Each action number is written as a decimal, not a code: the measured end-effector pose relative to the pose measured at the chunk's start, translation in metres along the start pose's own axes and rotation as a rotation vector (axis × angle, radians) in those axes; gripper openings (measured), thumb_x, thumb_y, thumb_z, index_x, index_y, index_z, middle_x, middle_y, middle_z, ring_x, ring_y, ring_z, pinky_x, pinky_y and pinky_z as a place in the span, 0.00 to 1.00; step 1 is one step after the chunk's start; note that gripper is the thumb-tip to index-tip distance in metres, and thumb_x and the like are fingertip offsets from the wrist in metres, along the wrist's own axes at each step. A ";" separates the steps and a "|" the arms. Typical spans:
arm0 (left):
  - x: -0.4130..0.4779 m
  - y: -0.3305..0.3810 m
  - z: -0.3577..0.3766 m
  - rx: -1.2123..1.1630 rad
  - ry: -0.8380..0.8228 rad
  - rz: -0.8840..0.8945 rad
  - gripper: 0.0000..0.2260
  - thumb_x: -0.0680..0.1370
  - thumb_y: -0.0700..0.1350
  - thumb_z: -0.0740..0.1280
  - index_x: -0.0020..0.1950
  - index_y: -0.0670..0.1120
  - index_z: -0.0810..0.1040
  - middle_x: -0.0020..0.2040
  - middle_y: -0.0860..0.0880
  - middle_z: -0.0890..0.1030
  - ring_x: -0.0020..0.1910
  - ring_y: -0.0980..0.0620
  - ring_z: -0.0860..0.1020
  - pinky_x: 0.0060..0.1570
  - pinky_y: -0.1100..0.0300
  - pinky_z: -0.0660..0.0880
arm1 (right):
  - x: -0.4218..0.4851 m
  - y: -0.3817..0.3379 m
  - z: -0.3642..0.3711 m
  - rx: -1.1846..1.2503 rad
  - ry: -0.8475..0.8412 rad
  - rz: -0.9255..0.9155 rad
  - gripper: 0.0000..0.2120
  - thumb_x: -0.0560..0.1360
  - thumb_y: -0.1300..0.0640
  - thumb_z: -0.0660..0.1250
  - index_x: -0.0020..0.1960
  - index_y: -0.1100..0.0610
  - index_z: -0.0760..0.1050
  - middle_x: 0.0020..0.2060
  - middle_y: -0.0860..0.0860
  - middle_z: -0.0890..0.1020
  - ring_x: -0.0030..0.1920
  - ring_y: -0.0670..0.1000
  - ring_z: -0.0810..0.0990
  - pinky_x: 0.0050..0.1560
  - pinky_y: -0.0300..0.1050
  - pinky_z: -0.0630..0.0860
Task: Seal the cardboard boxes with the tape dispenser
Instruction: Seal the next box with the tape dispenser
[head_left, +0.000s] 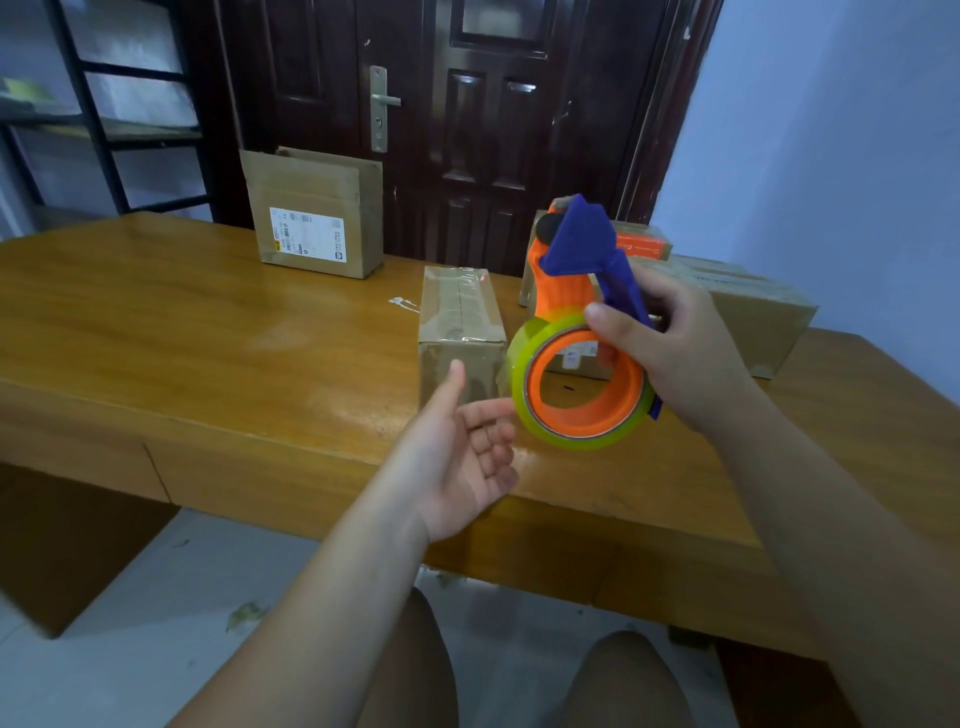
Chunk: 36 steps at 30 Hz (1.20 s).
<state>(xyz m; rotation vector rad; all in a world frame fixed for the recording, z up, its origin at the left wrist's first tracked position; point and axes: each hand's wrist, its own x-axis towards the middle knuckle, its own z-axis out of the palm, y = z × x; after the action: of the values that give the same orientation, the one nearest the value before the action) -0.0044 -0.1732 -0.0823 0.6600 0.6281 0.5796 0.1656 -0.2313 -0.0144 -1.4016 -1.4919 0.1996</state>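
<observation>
Where the frame ends at 6 o'clock, knees: two, bare, above pale floor tiles; small scraps lie on the tiles at 8 o'clock.
Left hand: reaches in from 7 o'clock, palm up, fingers loosely spread, thumb raised; holds nothing. The forefinger tip is at the left rim of the tape roll; touching or just short, cannot tell.
Right hand: comes in from 4 o'clock, wrapped round the blue handle of the tape dispenser, thumb laid on top of the roll.
Dispenser position: in the air above the table's near part, just right of centre; orange body, blue guard pointing to 12 o'clock, roll at its 6 o'clock end.
Roll: yellowish clear tape on an orange hub, hollow facing the camera.
Table: varnished wood, spanning 9 to 3 o'clock.
Small box: at centre, just beyond the left thumb; clear tape runs along its top seam.
Tape scrap: on the tabletop at the small box's 10 o'clock.
Box group: at 2 o'clock behind the dispenser, partly hidden; number cannot be told.
Labelled box: at 11 o'clock by the far table edge, standing upright, white shipping label facing the camera; print too small to read.
Door: dark, panelled, at 12 o'clock, metal lever handle.
Rack: black metal frame at 10 o'clock.
Wall: pale blue, at 2 o'clock.
</observation>
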 end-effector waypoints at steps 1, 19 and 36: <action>-0.001 0.000 0.002 -0.030 -0.008 -0.017 0.29 0.77 0.65 0.57 0.58 0.40 0.76 0.34 0.46 0.79 0.30 0.53 0.76 0.28 0.61 0.75 | -0.001 0.001 0.000 -0.022 0.000 -0.016 0.27 0.72 0.45 0.68 0.66 0.59 0.73 0.39 0.45 0.78 0.37 0.36 0.79 0.35 0.29 0.72; 0.011 -0.005 0.016 -0.173 -0.004 0.038 0.09 0.73 0.44 0.69 0.43 0.37 0.77 0.33 0.45 0.82 0.29 0.54 0.80 0.33 0.65 0.78 | -0.007 0.005 -0.026 -0.290 -0.198 -0.276 0.34 0.66 0.39 0.71 0.69 0.47 0.68 0.60 0.36 0.74 0.61 0.36 0.72 0.53 0.28 0.72; 0.003 0.031 0.013 0.517 0.157 0.585 0.12 0.77 0.39 0.67 0.33 0.46 0.80 0.30 0.48 0.78 0.30 0.55 0.73 0.31 0.64 0.69 | -0.005 0.010 -0.029 -0.609 -0.339 -0.351 0.37 0.67 0.36 0.69 0.71 0.45 0.63 0.54 0.39 0.73 0.50 0.38 0.70 0.45 0.27 0.66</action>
<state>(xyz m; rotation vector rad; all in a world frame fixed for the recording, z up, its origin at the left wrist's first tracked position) -0.0028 -0.1556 -0.0533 1.3146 0.7415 1.0329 0.1924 -0.2470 -0.0111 -1.5889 -2.1739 -0.2761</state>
